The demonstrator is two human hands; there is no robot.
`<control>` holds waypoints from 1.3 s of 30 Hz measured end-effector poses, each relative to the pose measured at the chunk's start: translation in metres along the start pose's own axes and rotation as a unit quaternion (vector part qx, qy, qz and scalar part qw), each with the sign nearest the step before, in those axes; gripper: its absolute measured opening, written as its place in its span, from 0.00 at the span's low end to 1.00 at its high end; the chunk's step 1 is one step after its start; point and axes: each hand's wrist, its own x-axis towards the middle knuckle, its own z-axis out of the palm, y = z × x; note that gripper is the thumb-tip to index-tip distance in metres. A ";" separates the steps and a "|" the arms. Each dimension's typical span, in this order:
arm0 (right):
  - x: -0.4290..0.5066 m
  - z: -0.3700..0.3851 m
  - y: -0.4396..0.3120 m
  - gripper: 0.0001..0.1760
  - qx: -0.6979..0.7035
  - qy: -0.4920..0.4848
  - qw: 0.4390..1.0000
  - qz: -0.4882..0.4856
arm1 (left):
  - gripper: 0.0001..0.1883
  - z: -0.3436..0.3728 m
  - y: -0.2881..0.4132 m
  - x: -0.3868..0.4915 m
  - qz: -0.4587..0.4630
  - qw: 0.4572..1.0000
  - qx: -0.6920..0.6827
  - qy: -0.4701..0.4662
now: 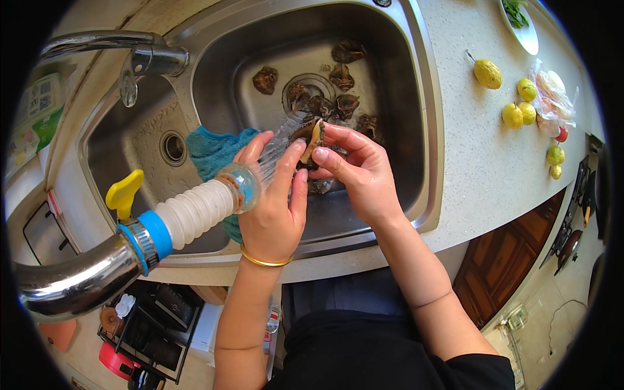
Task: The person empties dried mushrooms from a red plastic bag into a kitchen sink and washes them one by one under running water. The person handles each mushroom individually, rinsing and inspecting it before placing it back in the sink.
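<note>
Over the large basin of a stainless steel sink (360, 204), a dark, rough sea snail shell (312, 139) with a pale yellowish opening edge is held between my two hands. My left hand (273, 195), with a gold bangle at its wrist, touches the shell's left side with its fingertips. My right hand (358, 170) grips its right side between thumb and fingers. Water sprays across the shell from a faucet extension (202, 207) with a white corrugated hose and clear head. Several similar shells (346, 105) lie around the drain; some are partly hidden by my hands.
A teal cloth (219, 151) hangs over the divider beside the small basin (141, 126). At left are a chrome faucet (158, 58) and a yellow valve handle (124, 192). Yellow-green fruits (487, 74), a plastic bag (555, 95) and a white plate (529, 39) sit on the right counter.
</note>
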 end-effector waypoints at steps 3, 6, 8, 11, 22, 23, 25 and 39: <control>0.000 0.000 -0.004 0.19 -0.006 -0.013 1.000 0.003 | 0.21 -0.001 0.000 0.001 0.007 1.000 -0.011 -0.008; 0.004 -0.005 -0.005 0.19 -0.017 -0.045 0.999 -0.015 | 0.22 -0.002 -0.001 0.003 0.020 1.000 -0.015 -0.019; 0.005 -0.009 -0.004 0.18 -0.031 -0.060 0.997 -0.026 | 0.22 -0.004 -0.002 0.004 0.016 0.999 -0.011 -0.025; 0.005 -0.008 0.000 0.18 -0.015 -0.079 0.997 -0.010 | 0.24 -0.003 -0.005 -0.001 0.009 1.000 -0.010 -0.020; 0.009 -0.012 0.018 0.17 0.007 -0.102 0.994 0.034 | 0.24 0.003 -0.009 -0.012 0.036 0.998 -0.003 0.056; 0.008 -0.012 0.021 0.16 0.036 -0.097 0.993 0.053 | 0.24 0.007 -0.009 -0.015 0.018 0.997 -0.032 0.069; 0.005 -0.009 0.024 0.15 0.095 -0.087 0.988 0.089 | 0.24 0.011 0.001 -0.018 -0.064 0.986 -0.115 0.097; -0.014 -0.014 0.012 0.12 -0.343 -0.004 0.933 -0.106 | 0.26 -0.011 0.003 -0.047 -0.246 0.849 -0.466 0.032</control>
